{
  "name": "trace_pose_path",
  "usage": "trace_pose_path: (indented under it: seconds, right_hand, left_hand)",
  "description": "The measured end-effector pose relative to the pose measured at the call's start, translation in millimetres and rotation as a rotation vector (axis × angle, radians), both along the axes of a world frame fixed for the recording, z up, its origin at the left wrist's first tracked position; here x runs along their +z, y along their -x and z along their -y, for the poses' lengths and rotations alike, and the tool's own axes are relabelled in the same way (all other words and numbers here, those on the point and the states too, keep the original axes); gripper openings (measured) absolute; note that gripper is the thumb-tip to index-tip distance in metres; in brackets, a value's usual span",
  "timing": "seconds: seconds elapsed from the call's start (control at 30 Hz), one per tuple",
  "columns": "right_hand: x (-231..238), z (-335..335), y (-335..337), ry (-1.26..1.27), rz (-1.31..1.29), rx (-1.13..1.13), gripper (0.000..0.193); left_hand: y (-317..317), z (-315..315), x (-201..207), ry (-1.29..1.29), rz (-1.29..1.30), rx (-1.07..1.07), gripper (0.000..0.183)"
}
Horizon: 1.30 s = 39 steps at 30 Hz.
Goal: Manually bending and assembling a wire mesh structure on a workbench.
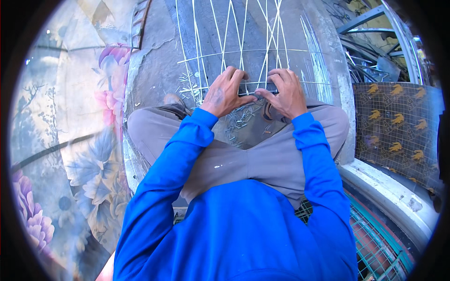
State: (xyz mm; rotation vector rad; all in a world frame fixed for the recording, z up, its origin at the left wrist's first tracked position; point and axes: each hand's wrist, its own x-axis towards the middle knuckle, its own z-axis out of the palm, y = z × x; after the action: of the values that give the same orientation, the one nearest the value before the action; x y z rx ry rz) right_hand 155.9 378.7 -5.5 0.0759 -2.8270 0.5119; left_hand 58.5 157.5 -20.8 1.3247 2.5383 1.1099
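Thin pale strips, like split bamboo or cane, cross one another in an open lattice (pixel 242 40) on the ground before me. My left hand (pixel 226 93) rests at the near edge of the lattice, fingers bent forward over the strips and thumb stretched to the right. Facing it, my right hand (pixel 287 92) has its fingers curved and its thumb pointing left. Thumb and fingers stand apart on both hands. A crosswise strip (pixel 258 83) passes through the gap between them. The undersides of both hands are hidden.
Short strip offcuts (pixel 236 119) lie scattered between my crossed legs. A bundle of loose strips (pixel 318 61) lies to the right. Floral sheeting (pixel 79 117) covers the left side. Metal frames (pixel 370 28) and a dark patterned panel (pixel 398 126) stand at right, above green wire mesh (pixel 375 234).
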Motion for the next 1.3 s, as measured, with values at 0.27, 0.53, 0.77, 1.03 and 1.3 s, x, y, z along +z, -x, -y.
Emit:
trace_pose_path:
  seconds: [0.27, 0.53, 0.77, 1.03, 1.3]
  right_hand:
    - [11.8, 4.8, 1.4, 0.107, -0.031, -0.062, 0.055]
    - [10.8, -15.2, 30.4, 0.295, 0.168, -0.581, 0.045]
    - [16.5, -11.4, 29.8, 0.208, 0.278, -0.597, 0.052]
    - [27.1, -1.6, 29.3, 0.554, 0.486, -0.497, 0.059]
    - [12.7, 51.4, 20.9, 1.208, 0.554, -0.484, 0.058]
  left_hand:
    - [21.4, 32.9, 4.4, -0.104, -0.202, 0.376, 0.053]
    - [31.9, 63.6, -15.9, -0.273, 0.321, 0.908, 0.062]
    - [35.4, 80.0, -32.1, -0.230, 0.428, 0.800, 0.039]
    - [86.9, 107.5, -58.6, -0.107, 0.320, 0.876, 0.050]
    - [56.9, 91.7, -57.8, -0.751, 0.923, 1.295, 0.076]
